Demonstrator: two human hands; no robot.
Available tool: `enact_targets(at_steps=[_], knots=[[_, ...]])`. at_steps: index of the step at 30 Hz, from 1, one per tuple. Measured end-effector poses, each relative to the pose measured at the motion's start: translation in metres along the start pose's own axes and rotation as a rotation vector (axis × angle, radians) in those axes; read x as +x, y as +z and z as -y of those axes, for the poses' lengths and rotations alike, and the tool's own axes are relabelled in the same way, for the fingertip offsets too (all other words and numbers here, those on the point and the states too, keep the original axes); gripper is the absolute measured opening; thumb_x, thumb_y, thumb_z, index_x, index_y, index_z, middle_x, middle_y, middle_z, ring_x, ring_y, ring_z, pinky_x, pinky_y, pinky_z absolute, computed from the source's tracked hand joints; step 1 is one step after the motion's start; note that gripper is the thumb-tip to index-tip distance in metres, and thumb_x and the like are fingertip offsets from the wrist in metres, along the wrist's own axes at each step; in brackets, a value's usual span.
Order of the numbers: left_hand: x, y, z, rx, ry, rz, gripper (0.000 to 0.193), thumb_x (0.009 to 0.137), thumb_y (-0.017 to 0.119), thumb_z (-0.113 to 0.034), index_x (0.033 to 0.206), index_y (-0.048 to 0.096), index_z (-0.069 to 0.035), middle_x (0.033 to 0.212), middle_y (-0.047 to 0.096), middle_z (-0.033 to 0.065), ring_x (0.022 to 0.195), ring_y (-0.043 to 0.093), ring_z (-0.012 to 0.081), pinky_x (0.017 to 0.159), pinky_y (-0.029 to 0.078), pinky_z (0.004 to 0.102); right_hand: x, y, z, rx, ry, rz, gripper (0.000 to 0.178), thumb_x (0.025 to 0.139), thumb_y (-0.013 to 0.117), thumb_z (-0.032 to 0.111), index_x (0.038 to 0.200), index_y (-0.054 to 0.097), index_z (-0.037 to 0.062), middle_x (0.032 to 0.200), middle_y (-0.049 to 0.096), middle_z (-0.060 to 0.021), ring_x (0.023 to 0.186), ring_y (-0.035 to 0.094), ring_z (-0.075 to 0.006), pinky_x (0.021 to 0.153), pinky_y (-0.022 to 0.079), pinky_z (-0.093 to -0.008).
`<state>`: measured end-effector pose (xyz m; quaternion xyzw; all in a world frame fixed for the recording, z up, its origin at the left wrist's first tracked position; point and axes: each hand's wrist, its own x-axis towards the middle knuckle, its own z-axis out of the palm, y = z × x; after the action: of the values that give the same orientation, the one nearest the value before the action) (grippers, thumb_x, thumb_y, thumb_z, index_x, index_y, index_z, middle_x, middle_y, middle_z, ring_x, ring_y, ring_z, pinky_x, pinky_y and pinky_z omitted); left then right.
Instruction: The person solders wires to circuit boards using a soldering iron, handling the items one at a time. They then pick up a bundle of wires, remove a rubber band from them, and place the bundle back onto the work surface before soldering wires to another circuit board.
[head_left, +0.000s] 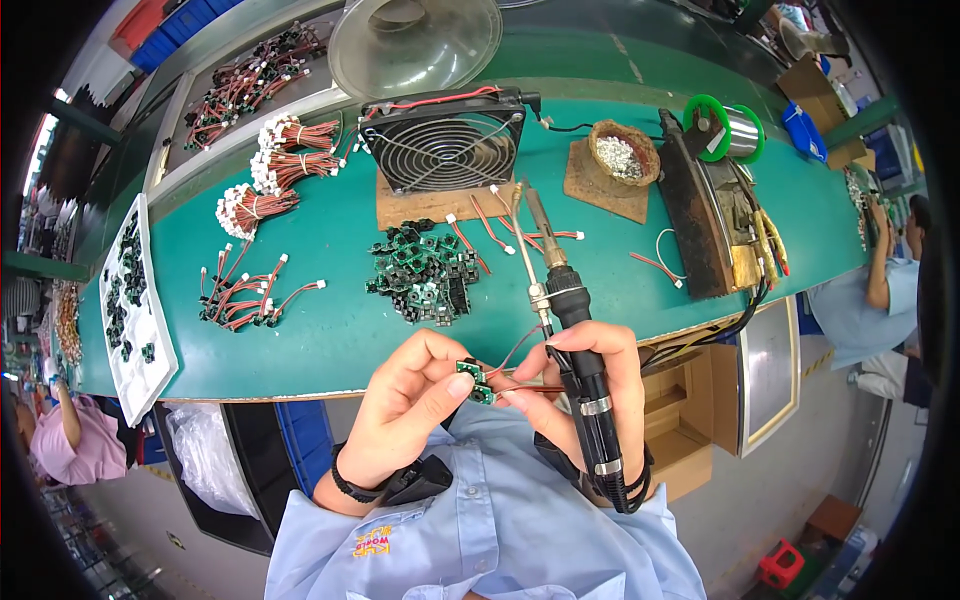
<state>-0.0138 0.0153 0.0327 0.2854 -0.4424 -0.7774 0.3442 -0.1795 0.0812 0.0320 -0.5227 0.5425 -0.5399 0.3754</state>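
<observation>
Between the thumb and fingers of my left hand [415,390] is a small green circuit board [473,382], held just off the table's front edge. My right hand [600,375] grips a black soldering iron [580,340] with a thin metal feed tube along its side; its tip points up and away from the board. The right fingertips also pinch red and dark wires [530,388] that run to the board. Whether the wires are joined to it I cannot tell. Beyond my hands lies a heap of small green and black boards [422,272].
A black fan [445,145] stands behind the heap. Wire bundles [290,155] and wired boards [255,295] lie left, beside a white foam tray [145,345]. To the right are a bowl of white bits [622,155], a solder spool [738,133] and a dark metal soldering station [705,220].
</observation>
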Motion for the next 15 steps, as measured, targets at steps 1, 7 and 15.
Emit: enact_targets(at_steps=[1,7,15], knots=[[0.001,0.0,0.0,-0.003,0.007,-0.004,0.014,0.09,0.051,-0.012,0.097,0.046,0.0,0.094,0.062,0.0133,0.087,0.059,0.0183,0.079,0.044,0.0313,-0.001,0.0,-0.003,-0.127,-0.046,-0.035,0.052,0.076,0.07,-0.001,0.114,0.036,0.0053,0.089,0.058,-0.0139,0.079,0.064,-0.0225,0.069,0.051,-0.0306],[0.01,-0.006,0.008,0.023,0.164,-0.132,0.008,0.091,0.048,-0.008,0.093,0.044,-0.002,0.096,0.063,0.0164,0.09,0.06,0.0195,0.083,0.044,0.0327,-0.012,-0.024,-0.001,-0.537,-0.307,-0.171,0.057,0.077,0.073,0.033,0.116,0.042,0.0068,0.084,0.06,-0.0104,0.066,0.058,-0.0201,0.075,0.041,-0.0335],[0.011,-0.013,0.008,0.155,0.258,-0.224,0.004,0.091,0.046,-0.005,0.091,0.043,-0.003,0.102,0.062,0.0172,0.096,0.06,0.0217,0.088,0.043,0.0356,-0.031,-0.025,-0.011,-0.507,-0.507,-0.011,0.046,0.068,0.073,0.037,0.101,0.057,0.0092,0.06,0.057,-0.0024,0.056,0.053,-0.0162,0.081,0.031,-0.0397]])
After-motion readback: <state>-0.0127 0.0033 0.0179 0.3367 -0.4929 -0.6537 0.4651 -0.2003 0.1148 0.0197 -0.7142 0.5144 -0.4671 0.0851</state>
